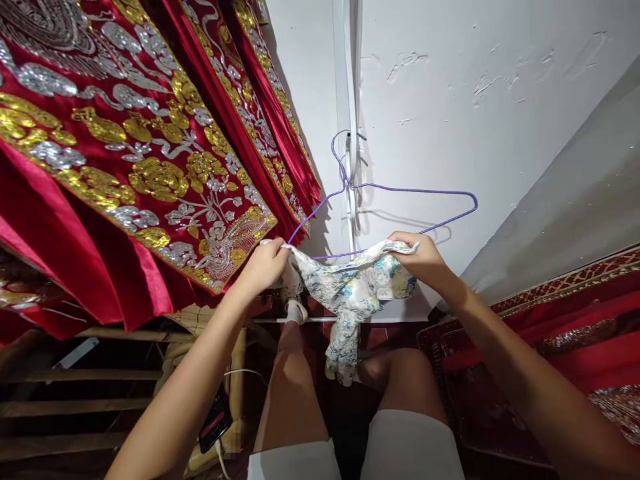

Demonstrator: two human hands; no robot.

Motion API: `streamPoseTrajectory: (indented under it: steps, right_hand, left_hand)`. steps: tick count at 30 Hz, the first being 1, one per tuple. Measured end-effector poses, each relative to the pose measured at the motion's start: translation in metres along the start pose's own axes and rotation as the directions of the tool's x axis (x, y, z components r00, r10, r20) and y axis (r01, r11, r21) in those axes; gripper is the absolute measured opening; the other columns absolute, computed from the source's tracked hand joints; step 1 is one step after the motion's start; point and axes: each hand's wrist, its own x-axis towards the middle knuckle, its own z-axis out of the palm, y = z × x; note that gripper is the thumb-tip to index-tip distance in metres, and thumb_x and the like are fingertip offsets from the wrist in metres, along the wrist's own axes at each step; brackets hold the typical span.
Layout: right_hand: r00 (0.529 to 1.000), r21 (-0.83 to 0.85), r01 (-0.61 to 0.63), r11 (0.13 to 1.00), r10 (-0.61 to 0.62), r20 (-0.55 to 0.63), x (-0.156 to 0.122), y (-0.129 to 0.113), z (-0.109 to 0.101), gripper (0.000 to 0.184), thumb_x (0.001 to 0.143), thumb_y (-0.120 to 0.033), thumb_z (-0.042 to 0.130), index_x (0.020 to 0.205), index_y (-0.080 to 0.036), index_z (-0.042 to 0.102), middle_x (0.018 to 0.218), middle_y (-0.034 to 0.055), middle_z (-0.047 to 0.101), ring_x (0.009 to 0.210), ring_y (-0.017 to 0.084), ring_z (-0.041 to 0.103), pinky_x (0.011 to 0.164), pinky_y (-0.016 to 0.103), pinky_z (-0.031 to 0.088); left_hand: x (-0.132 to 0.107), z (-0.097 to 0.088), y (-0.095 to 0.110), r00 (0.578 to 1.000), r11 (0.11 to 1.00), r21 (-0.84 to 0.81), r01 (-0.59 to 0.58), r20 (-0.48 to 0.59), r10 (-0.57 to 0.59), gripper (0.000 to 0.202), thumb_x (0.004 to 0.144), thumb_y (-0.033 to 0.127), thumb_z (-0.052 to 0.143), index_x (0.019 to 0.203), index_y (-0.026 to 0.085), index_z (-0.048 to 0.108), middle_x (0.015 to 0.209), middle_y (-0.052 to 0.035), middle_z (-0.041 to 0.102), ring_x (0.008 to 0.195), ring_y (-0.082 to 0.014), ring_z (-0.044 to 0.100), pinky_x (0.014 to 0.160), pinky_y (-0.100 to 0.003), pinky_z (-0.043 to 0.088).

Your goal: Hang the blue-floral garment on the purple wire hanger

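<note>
A white garment with a blue and yellow floral print (353, 290) is stretched between my two hands, its lower part bunched and hanging down. My left hand (270, 263) is closed on its left upper edge, beside the lower left side of a purple wire hanger (415, 190). On the other side, my right hand (420, 257) pinches the right upper edge. The hanger's hook is up at a white metal upright (353, 87) against the wall. Its bottom bar passes behind the garment's top edge; whether the cloth is over the bar I cannot tell.
Red costumes with gold and silver embroidery (160, 177) hang at the left. Below them are a bamboo chair (85, 407) and a phone with a white cable (215, 423). More red embroidered cloth (565, 320) lies at the right. A white wall (440, 100) stands ahead.
</note>
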Motion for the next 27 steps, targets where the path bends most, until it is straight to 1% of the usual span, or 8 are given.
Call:
streamPoseTrajectory:
  steps: [2, 4, 7, 10, 17, 21, 24, 27]
  right_hand:
    - [1.0, -0.025, 0.0, 1.0, 0.0, -0.012, -0.001, 0.001, 0.001, 0.01, 0.071, -0.024, 0.061, 0.075, -0.017, 0.067, 0.07, 0.0009, 0.061, 0.068, 0.016, 0.052, 0.059, 0.025, 0.035]
    - [1.0, -0.027, -0.015, 1.0, 0.015, -0.004, 0.001, 0.001, 0.003, 0.01, 0.071, -0.025, 0.063, 0.074, -0.017, 0.067, 0.069, 0.0007, 0.061, 0.067, 0.016, 0.051, 0.058, 0.025, 0.035]
    - [0.999, -0.008, -0.054, 0.999, 0.054, 0.008, 0.003, 0.004, 0.005, 0.009, 0.07, -0.026, 0.064, 0.071, -0.017, 0.066, 0.067, 0.0004, 0.06, 0.067, 0.016, 0.051, 0.058, 0.025, 0.035]
    - [0.995, -0.025, -0.099, 0.995, 0.099, -0.004, 0.003, 0.007, 0.006, 0.008, 0.07, -0.026, 0.065, 0.071, -0.018, 0.066, 0.069, 0.0001, 0.06, 0.067, 0.015, 0.051, 0.058, 0.025, 0.034]
    - [0.994, -0.035, -0.109, 0.993, 0.108, -0.033, 0.002, 0.01, 0.006, 0.007, 0.069, -0.025, 0.065, 0.072, -0.018, 0.065, 0.066, -0.0012, 0.059, 0.065, 0.015, 0.049, 0.056, 0.026, 0.032]
    - [0.998, -0.006, -0.067, 0.998, 0.066, -0.007, 0.004, 0.009, 0.007, 0.008, 0.07, -0.025, 0.064, 0.072, -0.018, 0.066, 0.069, -0.0002, 0.06, 0.068, 0.016, 0.051, 0.059, 0.026, 0.034]
    - [0.997, 0.015, -0.075, 0.997, 0.075, 0.031, 0.003, 0.006, 0.01, 0.008, 0.072, -0.026, 0.063, 0.073, -0.018, 0.067, 0.071, 0.0006, 0.063, 0.069, 0.016, 0.054, 0.06, 0.026, 0.036]
    - [0.995, 0.016, -0.093, 0.996, 0.093, 0.026, -0.003, 0.001, 0.015, 0.009, 0.074, -0.026, 0.061, 0.071, -0.019, 0.066, 0.071, 0.0008, 0.063, 0.069, 0.017, 0.056, 0.061, 0.027, 0.039]
  left_hand:
    - [0.003, 0.004, -0.011, 0.987, 0.996, 0.068, 0.05, 0.149, -0.059, 0.023, 0.083, 0.033, 0.04, 0.064, 0.023, 0.045, 0.072, -0.0094, 0.063, 0.07, -0.025, 0.059, 0.069, -0.035, 0.042]
    - [0.004, 0.007, -0.02, 0.975, 0.988, 0.119, 0.099, 0.187, -0.12, 0.022, 0.081, 0.032, 0.041, 0.062, 0.023, 0.049, 0.072, -0.0131, 0.066, 0.071, -0.0278, 0.062, 0.069, -0.036, 0.044]
    - [0.002, 0.005, -0.021, 0.998, 0.986, 0.159, 0.058, 0.029, -0.063, 0.016, 0.079, 0.024, 0.041, 0.073, 0.021, 0.054, 0.085, -0.0178, 0.07, 0.081, -0.0305, 0.065, 0.075, -0.038, 0.047]
    - [-0.004, -0.001, -0.013, 0.995, 0.981, 0.19, -0.024, -0.092, 0.042, 0.019, 0.08, 0.019, 0.038, 0.078, 0.019, 0.057, 0.089, -0.0175, 0.07, 0.086, -0.0302, 0.066, 0.082, -0.038, 0.05]
    - [-0.03, -0.007, -0.018, 0.997, 0.995, 0.08, -0.066, -0.043, 0.07, 0.022, 0.08, 0.025, 0.039, 0.062, 0.022, 0.051, 0.117, -0.0159, 0.073, 0.111, -0.0334, 0.068, 0.102, -0.043, 0.051]
    - [-0.036, -0.013, -0.018, 0.987, 0.994, 0.006, -0.105, -0.119, 0.105, 0.024, 0.08, 0.026, 0.04, 0.058, 0.022, 0.047, 0.12, -0.0132, 0.073, 0.118, -0.0332, 0.066, 0.104, -0.043, 0.05]
    - [-0.024, -0.018, -0.004, 0.951, 0.956, -0.103, -0.276, -0.175, 0.256, 0.022, 0.082, 0.023, 0.04, 0.066, 0.021, 0.054, 0.125, -0.0111, 0.07, 0.123, -0.0303, 0.062, 0.106, -0.043, 0.049]
    - [0.001, -0.016, 0.012, 0.903, 0.885, -0.213, -0.414, -0.218, 0.37, 0.024, 0.082, 0.019, 0.043, 0.091, 0.019, 0.066, 0.117, -0.0106, 0.07, 0.114, -0.0262, 0.065, 0.104, -0.043, 0.049]
